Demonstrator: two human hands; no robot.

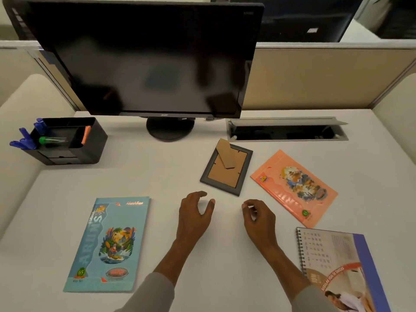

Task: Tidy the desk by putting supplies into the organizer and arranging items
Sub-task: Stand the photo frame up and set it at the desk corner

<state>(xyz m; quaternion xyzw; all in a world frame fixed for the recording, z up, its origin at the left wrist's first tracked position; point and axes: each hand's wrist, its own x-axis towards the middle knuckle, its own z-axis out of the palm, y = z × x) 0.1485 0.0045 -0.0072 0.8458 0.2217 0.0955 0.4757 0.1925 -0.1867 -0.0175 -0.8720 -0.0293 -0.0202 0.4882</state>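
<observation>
Sleeves [153, 293]: grey, at the bottom edge, both forearms reaching forward over the desk [157, 172].
Left hand [194, 216]: palm down, fingers bent and thumb spread wide, holding nothing; it hovers just short of the frame's near corner, likely shaped to take it.
Right hand [258, 218]: loosely curled, thumb and forefinger close together, nothing visible between them; it hangs between the frame and the orange book.
Spiral pad [337, 266]: near right, turned askew with its binding to the left, so it needs squaring.
Blue book [110, 244]: flat at near left, roughly in line with the desk edge, well apart from the other books.
Orange book [292, 188]: flat and skewed at right, just beyond the spiral pad; probably to be stacked with the others.
Frame [226, 170]: face down, cardboard back and stand showing, tilted; it cannot display anything this way, so standing it up looks like the step in hand.
Organizer [99, 143]: black, far left beside the monitor [146, 59]; blue pens [24, 138] lean out of its left compartment, a green-capped tube [48, 140] lies in the middle, something orange in the right slot.
Progress: supplies appear stowed; the arranging remains.
Cable box [286, 129]: lid up behind the frame, a gap to keep things out of.
</observation>
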